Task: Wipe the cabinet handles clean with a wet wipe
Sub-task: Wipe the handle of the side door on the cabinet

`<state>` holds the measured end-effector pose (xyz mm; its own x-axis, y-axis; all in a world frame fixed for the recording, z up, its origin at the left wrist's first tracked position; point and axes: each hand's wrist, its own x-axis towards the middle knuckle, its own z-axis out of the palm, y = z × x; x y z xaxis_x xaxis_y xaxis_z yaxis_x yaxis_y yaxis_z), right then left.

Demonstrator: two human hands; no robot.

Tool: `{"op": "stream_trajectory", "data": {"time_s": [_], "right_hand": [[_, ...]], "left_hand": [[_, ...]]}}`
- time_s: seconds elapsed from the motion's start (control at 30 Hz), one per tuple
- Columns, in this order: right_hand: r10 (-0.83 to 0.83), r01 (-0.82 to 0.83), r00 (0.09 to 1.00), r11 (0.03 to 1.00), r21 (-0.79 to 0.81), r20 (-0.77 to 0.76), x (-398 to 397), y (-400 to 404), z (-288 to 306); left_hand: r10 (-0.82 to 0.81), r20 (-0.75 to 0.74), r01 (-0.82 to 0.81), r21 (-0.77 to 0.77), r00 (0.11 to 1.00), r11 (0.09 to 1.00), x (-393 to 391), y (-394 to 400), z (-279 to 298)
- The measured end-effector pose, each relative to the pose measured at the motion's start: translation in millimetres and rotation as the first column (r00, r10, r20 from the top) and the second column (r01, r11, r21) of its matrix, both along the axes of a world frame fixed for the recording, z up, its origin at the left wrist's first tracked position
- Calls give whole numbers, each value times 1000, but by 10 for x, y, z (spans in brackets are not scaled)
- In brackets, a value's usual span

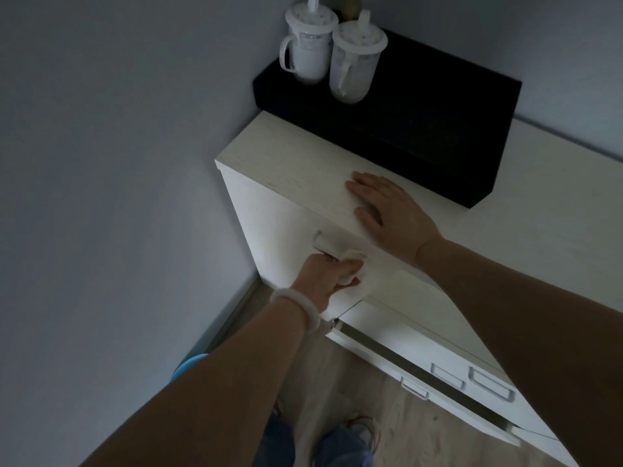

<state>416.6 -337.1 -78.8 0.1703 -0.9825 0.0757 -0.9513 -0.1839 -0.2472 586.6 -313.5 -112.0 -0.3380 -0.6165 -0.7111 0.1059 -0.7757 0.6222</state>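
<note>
A white cabinet (pixel 269 210) stands in the corner. Near the top of its front is a metal handle (pixel 322 242). My left hand (pixel 325 276) grips a white wet wipe (pixel 365 279) and holds it against the right part of that handle, so only the handle's left end shows. A pale bangle sits on that wrist. My right hand (pixel 391 210) lies flat, fingers straight, on the cabinet's top near its front edge. Further handles (pixel 492 382) show on the lower drawer fronts to the right.
A black box (pixel 421 129) sits at the back of the cabinet top with two lidded white cups (pixel 323 48) on it. A lower drawer (pixel 404 362) stands slightly pulled out. The wall is close on the left. My feet stand on wooden floor below.
</note>
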Motion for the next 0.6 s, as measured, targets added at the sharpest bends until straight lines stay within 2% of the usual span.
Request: {"op": "stream_trajectory", "data": {"time_s": [0.1,0.27,0.33,0.4,0.47,0.53,0.6], "right_hand": [[1,-1,1000,1000,2,6,-7,-4,4],[-1,1,1000,1000,1,2,-15,-4,-10],[-4,4,1000,1000,0,1,-11,-6,-5],[-8,8,1000,1000,2,-2,-11,-3,-4],[-9,9,1000,1000,6,1,-11,-6,-9],[-1,1,1000,1000,6,8,-14,-7,-23],[-1,1,1000,1000,10,7,-20,-10,-35]], "left_hand": [[26,37,-26,-1,999,1000,73,-115,-29],[187,56,-184,-51,981,982,367,-344,-63],[241,22,-240,-54,970,969,353,-270,-68],[305,-26,-305,12,952,952,270,-126,-86],[267,-51,-266,32,962,963,220,-27,-80],[221,-20,-222,-18,975,975,263,-58,-57],[260,14,-258,-72,965,963,343,-173,-38]]}}
